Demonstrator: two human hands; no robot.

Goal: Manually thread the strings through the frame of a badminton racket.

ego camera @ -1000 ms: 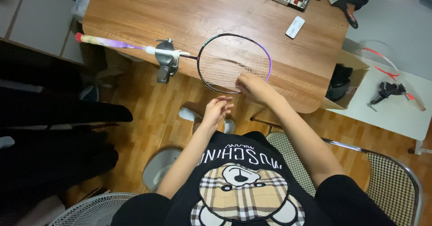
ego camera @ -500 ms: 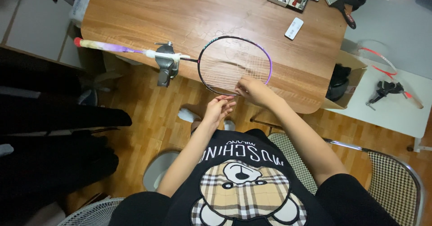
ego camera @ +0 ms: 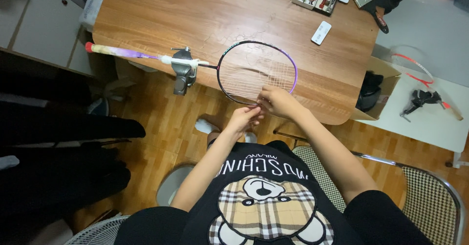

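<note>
Lying clamped, purple-rimmed badminton racket (ego camera: 257,72), partly strung, hands at rim

One head-worn camera looks steeply down (from close above) over the wooden table (ego camera: 146,25).

- The left hand (ego camera: 243,119) has risen from below the counter (ego camera: 161,25) edge toward the racket (ego camera: 256,71) rim; its fingertips now nearly meet the right hand (ego camera: 277,102).
- The right hand has slid down off the strings to the near rim (a second ago it lay further in over the string bed).
- The view has shifted slightly: the racket head and clamp (ego camera: 183,71) sit a little lower and more central.
</note>
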